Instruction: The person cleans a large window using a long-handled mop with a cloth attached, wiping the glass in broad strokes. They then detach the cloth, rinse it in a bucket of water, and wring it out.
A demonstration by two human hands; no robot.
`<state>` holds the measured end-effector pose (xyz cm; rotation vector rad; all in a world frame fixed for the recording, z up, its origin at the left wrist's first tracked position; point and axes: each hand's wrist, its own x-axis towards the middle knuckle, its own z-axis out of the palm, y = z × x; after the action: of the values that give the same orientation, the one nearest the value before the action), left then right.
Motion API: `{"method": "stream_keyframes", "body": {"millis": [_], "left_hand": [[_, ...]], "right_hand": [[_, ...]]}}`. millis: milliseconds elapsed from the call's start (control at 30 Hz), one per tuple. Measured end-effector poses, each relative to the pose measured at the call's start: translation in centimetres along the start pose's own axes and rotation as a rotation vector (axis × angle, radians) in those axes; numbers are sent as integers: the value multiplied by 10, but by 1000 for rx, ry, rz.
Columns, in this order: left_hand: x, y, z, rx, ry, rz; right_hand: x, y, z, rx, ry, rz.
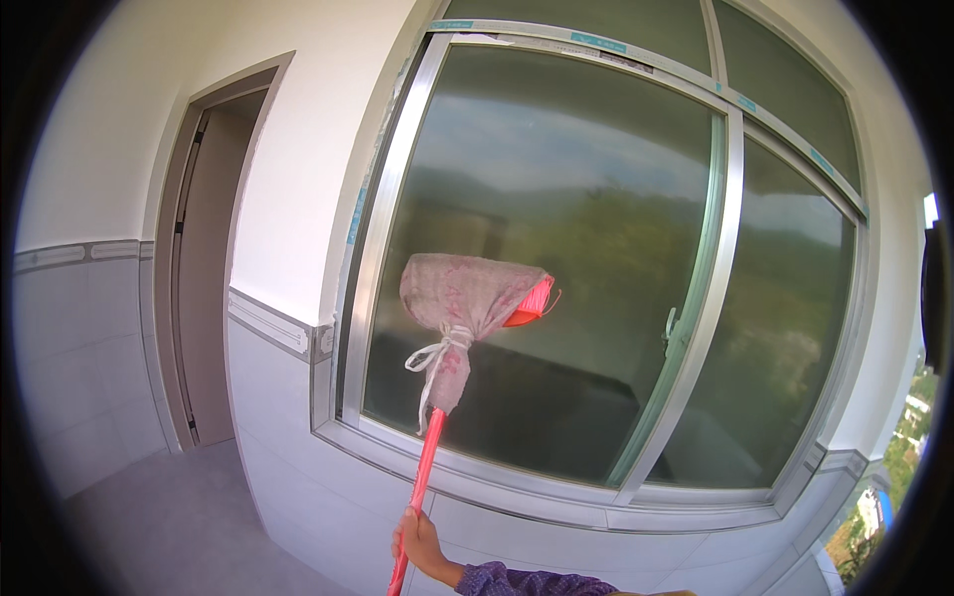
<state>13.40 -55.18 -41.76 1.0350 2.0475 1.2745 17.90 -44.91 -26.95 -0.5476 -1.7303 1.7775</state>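
The right hand [421, 546] is closed round a red pole [427, 460]; above it, the broom head [524, 317], wrapped in a tied cloth [462, 288], stands before the window [576, 169], contact unclear. Should the white bow [431, 354] loosen, the cloth could slip and bared bristles [537, 296] scrape the window.

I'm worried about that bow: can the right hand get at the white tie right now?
Probably not without shifting: the right hand grips the red pole well below the white tie. Nothing seems to block the way up, though.
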Motion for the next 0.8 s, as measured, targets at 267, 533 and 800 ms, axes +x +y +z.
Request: {"method": "stream_keyframes", "body": {"millis": [267, 533, 800], "left_hand": [[10, -36, -50, 14, 16, -32], [24, -43, -75, 31, 7, -6], [19, -66, -79, 44, 45, -49]], "right_hand": [[57, -4, 61, -30, 11, -3], [63, -13, 77, -121, 37, 3], [25, -11, 91, -129, -103, 35]]}}
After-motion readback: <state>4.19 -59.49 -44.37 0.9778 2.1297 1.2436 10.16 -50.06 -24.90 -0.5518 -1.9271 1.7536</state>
